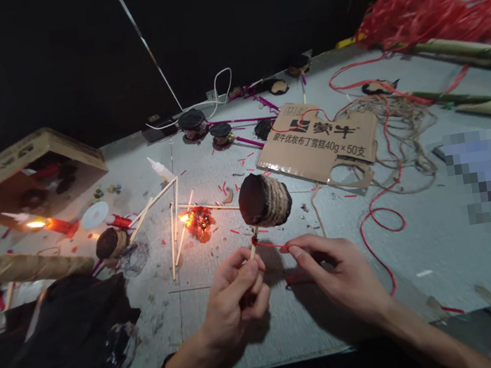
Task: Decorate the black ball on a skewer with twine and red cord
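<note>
Near the middle of the head view, a small handmade drum [265, 199] with a black face and twine wound round its side stands up on a thin wooden stick. My left hand [238, 294] is closed around that stick below the drum. Red string [268, 244] is wrapped on the stick just under the drum. Its end runs to my right hand [337, 268], pinched between thumb and forefinger. More red string hangs beneath the right hand. Left of the drum, a small flame burns on a melted red lump [198, 221] among loose wooden sticks [174, 242].
A lit red candle [57, 224] lies at the left by a cardboard box [36, 158]. Black cloth [54, 351] covers the near left. Behind are more small drums [192, 123], flat cardboard [319, 137], tangled twine [411, 124], red ribbon strips [426, 12] and a glue bottle [160, 169].
</note>
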Action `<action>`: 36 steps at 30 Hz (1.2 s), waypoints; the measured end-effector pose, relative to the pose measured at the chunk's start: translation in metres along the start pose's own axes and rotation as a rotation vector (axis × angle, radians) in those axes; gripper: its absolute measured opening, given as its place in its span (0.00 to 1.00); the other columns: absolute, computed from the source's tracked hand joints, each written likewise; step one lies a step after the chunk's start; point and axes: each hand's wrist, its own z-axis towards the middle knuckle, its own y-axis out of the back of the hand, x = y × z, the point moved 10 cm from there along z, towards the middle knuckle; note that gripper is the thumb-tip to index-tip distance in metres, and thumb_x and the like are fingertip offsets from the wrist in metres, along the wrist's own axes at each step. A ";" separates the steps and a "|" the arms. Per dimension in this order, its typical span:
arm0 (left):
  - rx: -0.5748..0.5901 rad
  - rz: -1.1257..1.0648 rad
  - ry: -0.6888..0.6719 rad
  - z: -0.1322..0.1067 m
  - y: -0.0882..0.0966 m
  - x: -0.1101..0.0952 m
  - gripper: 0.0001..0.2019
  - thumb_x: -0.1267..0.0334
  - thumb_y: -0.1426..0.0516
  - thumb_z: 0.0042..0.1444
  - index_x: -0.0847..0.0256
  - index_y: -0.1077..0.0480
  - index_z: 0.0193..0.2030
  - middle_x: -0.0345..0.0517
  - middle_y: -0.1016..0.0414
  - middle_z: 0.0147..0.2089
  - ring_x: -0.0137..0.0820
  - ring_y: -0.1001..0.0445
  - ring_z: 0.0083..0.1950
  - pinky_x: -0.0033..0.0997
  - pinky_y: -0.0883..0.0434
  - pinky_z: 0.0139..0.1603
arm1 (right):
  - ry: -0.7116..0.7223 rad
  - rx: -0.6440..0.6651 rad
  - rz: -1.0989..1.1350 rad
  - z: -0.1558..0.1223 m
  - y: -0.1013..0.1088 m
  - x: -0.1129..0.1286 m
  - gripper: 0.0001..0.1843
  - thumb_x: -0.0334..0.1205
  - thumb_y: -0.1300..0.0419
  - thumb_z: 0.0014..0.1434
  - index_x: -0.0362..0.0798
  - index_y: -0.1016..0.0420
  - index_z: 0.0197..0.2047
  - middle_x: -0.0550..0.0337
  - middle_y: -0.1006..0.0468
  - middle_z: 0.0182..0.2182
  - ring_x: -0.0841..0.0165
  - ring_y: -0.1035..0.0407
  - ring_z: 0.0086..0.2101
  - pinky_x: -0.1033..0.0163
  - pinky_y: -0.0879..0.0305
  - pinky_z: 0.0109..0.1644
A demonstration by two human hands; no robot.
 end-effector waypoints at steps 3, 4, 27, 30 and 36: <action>0.040 -0.004 -0.008 -0.001 -0.004 0.000 0.09 0.57 0.38 0.75 0.59 0.24 0.46 0.26 0.49 0.22 0.18 0.52 0.15 0.16 0.52 0.16 | 0.019 0.017 -0.015 0.000 -0.003 0.001 0.16 0.44 0.43 0.75 0.50 0.15 0.40 0.59 0.12 0.33 0.66 0.22 0.29 0.63 0.27 0.33; 0.049 -0.010 -0.012 -0.001 -0.005 0.000 0.09 0.57 0.39 0.76 0.59 0.23 0.46 0.26 0.49 0.22 0.18 0.52 0.15 0.16 0.51 0.16 | 0.024 0.027 -0.010 0.000 -0.005 0.001 0.16 0.44 0.43 0.75 0.51 0.15 0.40 0.59 0.12 0.32 0.67 0.22 0.28 0.63 0.28 0.33; 0.057 -0.059 0.060 -0.004 -0.010 0.012 0.15 0.54 0.45 0.79 0.62 0.23 0.45 0.28 0.48 0.23 0.18 0.50 0.15 0.14 0.49 0.15 | 0.024 0.051 0.024 0.003 -0.010 0.000 0.14 0.42 0.43 0.74 0.52 0.15 0.42 0.61 0.13 0.34 0.68 0.21 0.32 0.65 0.28 0.37; 0.060 -0.050 0.060 -0.004 -0.010 0.013 0.17 0.53 0.44 0.79 0.63 0.23 0.44 0.27 0.50 0.22 0.18 0.53 0.15 0.14 0.50 0.15 | 0.024 0.047 0.020 0.004 -0.008 0.002 0.15 0.42 0.43 0.74 0.51 0.15 0.41 0.61 0.13 0.32 0.68 0.22 0.31 0.65 0.28 0.36; 0.094 -0.034 0.050 -0.010 -0.008 0.016 0.06 0.59 0.41 0.77 0.56 0.33 0.48 0.24 0.48 0.24 0.16 0.58 0.14 0.14 0.53 0.15 | 0.034 0.045 0.034 0.004 -0.009 0.004 0.14 0.42 0.42 0.74 0.51 0.16 0.40 0.62 0.14 0.31 0.69 0.22 0.31 0.66 0.28 0.36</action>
